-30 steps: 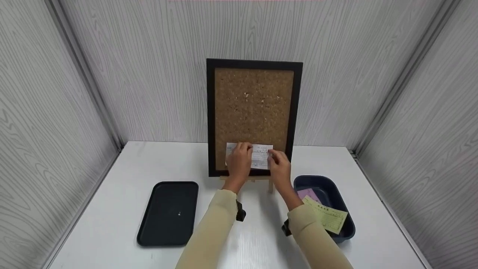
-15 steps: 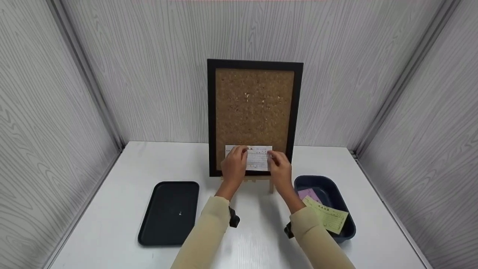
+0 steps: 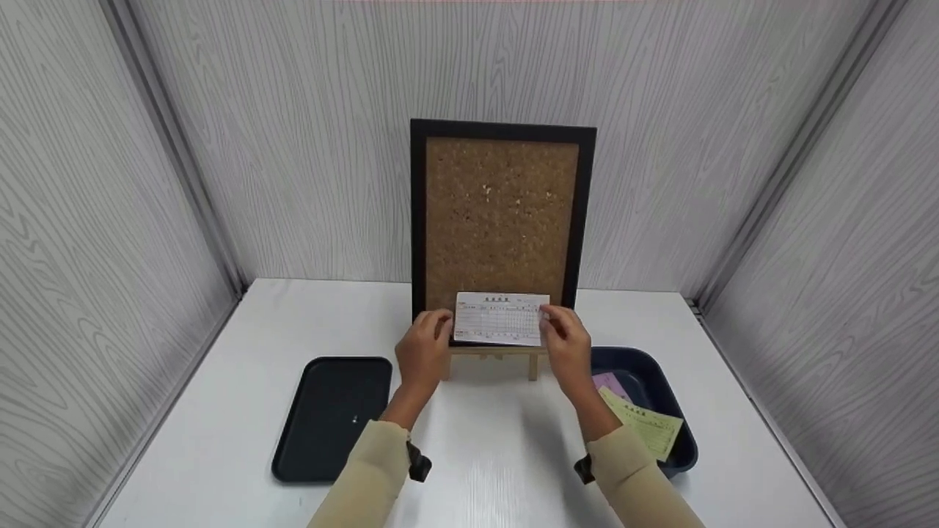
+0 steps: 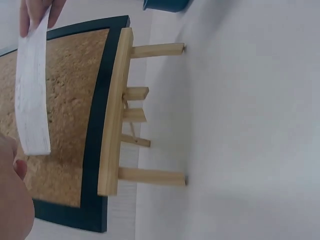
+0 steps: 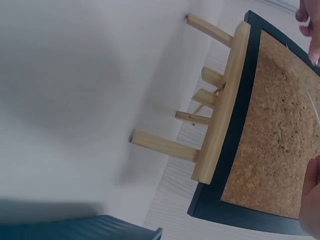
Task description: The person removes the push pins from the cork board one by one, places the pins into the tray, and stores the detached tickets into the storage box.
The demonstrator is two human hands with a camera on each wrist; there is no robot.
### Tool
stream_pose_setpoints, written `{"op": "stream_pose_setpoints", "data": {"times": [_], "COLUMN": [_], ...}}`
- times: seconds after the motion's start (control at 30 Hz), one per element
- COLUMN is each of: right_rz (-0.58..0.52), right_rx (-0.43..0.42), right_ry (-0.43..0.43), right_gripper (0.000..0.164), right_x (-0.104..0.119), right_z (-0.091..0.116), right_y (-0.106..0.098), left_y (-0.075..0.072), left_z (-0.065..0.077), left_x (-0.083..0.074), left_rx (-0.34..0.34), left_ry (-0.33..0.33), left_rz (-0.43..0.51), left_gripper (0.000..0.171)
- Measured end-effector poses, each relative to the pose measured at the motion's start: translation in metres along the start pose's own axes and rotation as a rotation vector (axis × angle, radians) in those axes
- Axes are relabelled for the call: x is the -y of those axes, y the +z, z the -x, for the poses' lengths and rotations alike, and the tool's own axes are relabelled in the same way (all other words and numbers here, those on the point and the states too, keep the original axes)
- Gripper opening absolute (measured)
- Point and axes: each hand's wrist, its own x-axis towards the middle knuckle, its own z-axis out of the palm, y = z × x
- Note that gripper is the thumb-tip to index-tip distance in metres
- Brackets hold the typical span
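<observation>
A white printed form slip point(image 3: 502, 319) stands in front of the lower part of the black-framed corkboard point(image 3: 499, 213). My right hand point(image 3: 568, 345) pinches the slip's right edge between thumb and fingers. At the slip's left edge is my left hand point(image 3: 424, 348), its fingers bent and the thumb close to them. In the left wrist view the slip point(image 4: 32, 90) hangs from the right hand point(image 4: 42, 10), apart from the cork, with a gap between it and the left thumb point(image 4: 20, 167). I cannot tell whether the left fingertips hold something small.
The corkboard rests on a small wooden easel point(image 4: 112, 120). To the left lies a black tray point(image 3: 330, 418). A dark blue bin point(image 3: 686, 440) on the right holds a pink slip point(image 3: 612, 383) and a yellow slip point(image 3: 649, 429). Pale wood-grain panels point(image 3: 330, 147) surround the table.
The left hand has left the slip's top middle and moved left and toward me. The right hand has drawn the slip off the cork, toward me and slightly right.
</observation>
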Motion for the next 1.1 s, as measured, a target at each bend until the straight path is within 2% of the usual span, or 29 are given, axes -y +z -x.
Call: {"op": "stream_pose_setpoints", "data": {"times": [0.23, 0.4, 0.57, 0.73, 0.83, 0.97, 1.1], "right_rz": [-0.034, -0.048, -0.009, 0.046, 0.044, 0.05, 0.082], "right_rx": [-0.006, -0.024, -0.022, -0.047, -0.062, -0.101, -0.148], "right_ry": [0.007, 0.067, 0.133, 0.163, 0.199, 0.232, 0.251], "right_gripper": [0.025, 0.027, 0.029, 0.029, 0.031, 0.032, 0.033], "right_x": [0.037, 0.042, 0.042, 0.037, 0.031, 0.005, -0.016], "right_z": [0.011, 0.017, 0.025, 0.036, 0.041, 0.047, 0.055], "right_y": [-0.026, -0.046, -0.068, -0.093, -0.107, -0.125, -0.14], "left_y": [-0.034, -0.059, -0.079, -0.096, -0.107, -0.118, -0.125], "left_z": [0.017, 0.027, 0.039, 0.054, 0.063, 0.073, 0.083], "left_x": [0.023, 0.037, 0.056, 0.076, 0.087, 0.099, 0.109], "left_rx": [-0.021, -0.01, 0.025, 0.059, 0.102, 0.161, 0.188], "left_ry": [-0.027, -0.056, -0.081, -0.096, -0.146, -0.204, -0.23], "left_rz": [-0.003, -0.013, -0.024, -0.065, -0.094, -0.123, -0.143], "left_gripper": [0.009, 0.009, 0.008, 0.011, 0.01, 0.012, 0.014]}}
